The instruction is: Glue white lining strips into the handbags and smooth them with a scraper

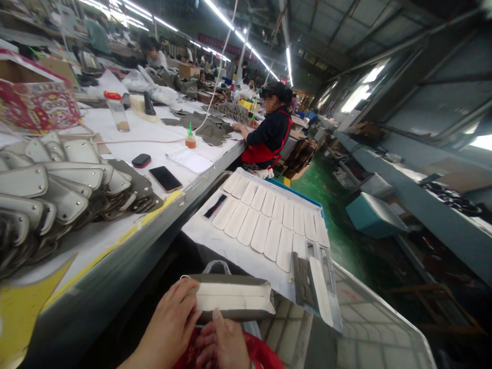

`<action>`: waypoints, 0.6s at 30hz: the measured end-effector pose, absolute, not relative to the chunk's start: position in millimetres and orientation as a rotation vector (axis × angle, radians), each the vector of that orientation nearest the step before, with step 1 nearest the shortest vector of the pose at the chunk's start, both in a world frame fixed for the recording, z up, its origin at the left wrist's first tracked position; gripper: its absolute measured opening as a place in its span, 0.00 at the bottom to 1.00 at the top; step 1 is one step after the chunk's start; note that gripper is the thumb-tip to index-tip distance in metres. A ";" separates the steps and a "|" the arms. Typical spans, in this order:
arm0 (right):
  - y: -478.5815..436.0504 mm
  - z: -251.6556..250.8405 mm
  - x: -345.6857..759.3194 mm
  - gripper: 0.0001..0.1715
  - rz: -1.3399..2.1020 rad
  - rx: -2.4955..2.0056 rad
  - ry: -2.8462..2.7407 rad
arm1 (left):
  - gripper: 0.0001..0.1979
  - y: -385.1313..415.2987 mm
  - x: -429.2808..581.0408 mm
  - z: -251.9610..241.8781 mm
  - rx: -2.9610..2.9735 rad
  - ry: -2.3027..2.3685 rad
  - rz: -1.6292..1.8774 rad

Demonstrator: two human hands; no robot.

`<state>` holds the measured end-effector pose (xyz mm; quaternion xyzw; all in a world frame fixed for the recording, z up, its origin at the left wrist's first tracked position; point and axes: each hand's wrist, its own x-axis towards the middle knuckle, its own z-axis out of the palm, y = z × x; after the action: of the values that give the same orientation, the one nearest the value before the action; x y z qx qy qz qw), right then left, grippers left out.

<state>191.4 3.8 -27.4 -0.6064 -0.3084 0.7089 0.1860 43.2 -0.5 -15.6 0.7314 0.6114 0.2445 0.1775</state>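
Low in front of me is a grey-brown bag piece with a long cream strip along its middle. My left hand is closed on its left end, fingertips along the upper edge. At the lower edge my right hand presses its thumb against the piece, with the other fingers curled below. Beyond the piece, a white-covered board carries several cream rounded strips laid side by side in two rows. On the board's near right corner lie a dark grey piece and a single cream strip.
On the long table at left lie stacked grey-white panels, a phone, a glue bottle and a lidded jar. A co-worker in a red apron sits at the table farther on. A blue bin stands right of the green aisle.
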 end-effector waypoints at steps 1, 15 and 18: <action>3.2 -28.8 188.5 0.40 1.985 -1.733 -0.876 | 0.08 -0.3 44.0 -16.4 2.064 1.743 0.692; 6.5 -16.0 150.9 0.38 2.132 -1.800 -0.970 | 0.17 -19.7 19.6 -17.0 1.871 1.856 0.998; 7.8 -15.6 143.8 0.40 2.082 -1.767 -1.301 | 0.18 -21.2 27.4 -15.4 1.798 1.894 1.013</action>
<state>143.8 7.8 -15.6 -0.5832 -0.4294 0.6871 0.0582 27.4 -21.2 -15.4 0.6328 0.6664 0.3562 0.1693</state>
